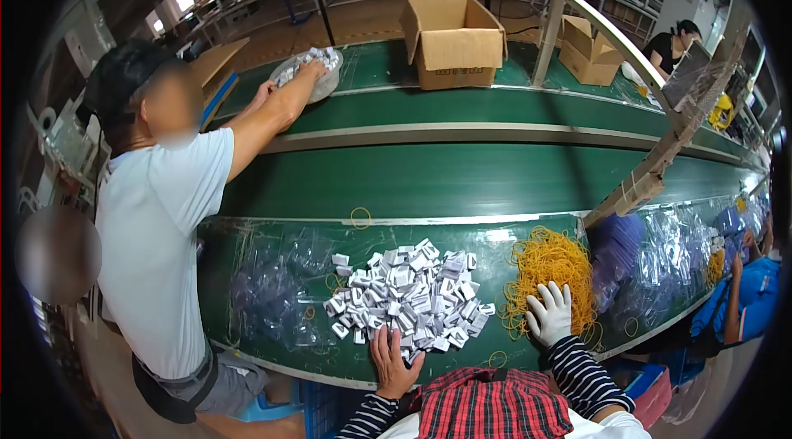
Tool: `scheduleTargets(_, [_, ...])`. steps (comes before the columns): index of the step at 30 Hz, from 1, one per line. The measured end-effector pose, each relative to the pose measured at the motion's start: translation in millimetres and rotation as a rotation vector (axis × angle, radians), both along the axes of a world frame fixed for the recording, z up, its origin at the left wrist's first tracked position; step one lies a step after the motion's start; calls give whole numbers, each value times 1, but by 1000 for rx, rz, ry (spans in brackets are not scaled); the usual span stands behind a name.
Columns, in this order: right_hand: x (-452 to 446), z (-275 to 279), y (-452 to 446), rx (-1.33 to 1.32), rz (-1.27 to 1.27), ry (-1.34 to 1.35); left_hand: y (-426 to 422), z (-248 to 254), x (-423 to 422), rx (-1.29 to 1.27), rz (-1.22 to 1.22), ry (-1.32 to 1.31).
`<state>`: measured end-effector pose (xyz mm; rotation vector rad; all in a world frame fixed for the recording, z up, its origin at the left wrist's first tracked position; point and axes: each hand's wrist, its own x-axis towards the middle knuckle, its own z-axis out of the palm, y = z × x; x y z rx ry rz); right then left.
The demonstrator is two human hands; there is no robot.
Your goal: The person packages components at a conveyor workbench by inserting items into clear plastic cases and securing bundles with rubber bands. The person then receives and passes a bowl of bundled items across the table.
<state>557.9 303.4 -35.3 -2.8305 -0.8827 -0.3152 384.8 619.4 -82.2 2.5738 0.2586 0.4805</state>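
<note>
A heap of small white plastic pieces (412,290) with grey parts lies on the green worktable in front of me. My bare left hand (396,363) rests at the near edge of this heap, fingers stretched forward and thumb apart, touching the closest pieces. To the right is a tangled mound of yellow rubber bands (549,261). My right hand (551,313), in a white glove, lies on the near side of that mound with its fingers spread. Whether a band is under the gloved palm is hidden.
Clear plastic bags (280,290) lie left of the heap, and more bags (668,249) lie right. A person (165,216) at left reaches into a bowl (326,88). Beyond the belt (412,179) stands a cardboard box (454,47). A slanted post (652,167) rises at right.
</note>
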Motion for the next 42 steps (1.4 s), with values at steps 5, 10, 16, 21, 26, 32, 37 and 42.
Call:
scheduleTargets(5, [2,1,-2,15,-17,14,0,1,0,-31,-2,34])
scheduleTargets(10, [3,-2,-5,47,-17,-7,0,-1,-1,-35,3,38])
scheduleTargets(16, [4,-2,-10,112,12,-13,-5,-4,-3,0,63,20])
scheduleTargets(21, [5,-3,-21,168,36,-8,-12,8,1,197,116,47])
scheduleTargets(26, [7,-8,-23,188,24,1,-11,-7,3,87,89,34])
scheduleTargets(32, [7,-9,-23,219,37,14,-22,-6,10,30,83,42])
scheduleTargets(37, [18,18,-26,316,150,-8,-33,-32,11,58,145,52])
scheduleTargets(42, [9,-22,-39,261,99,15,-25,-24,31,152,81,-56])
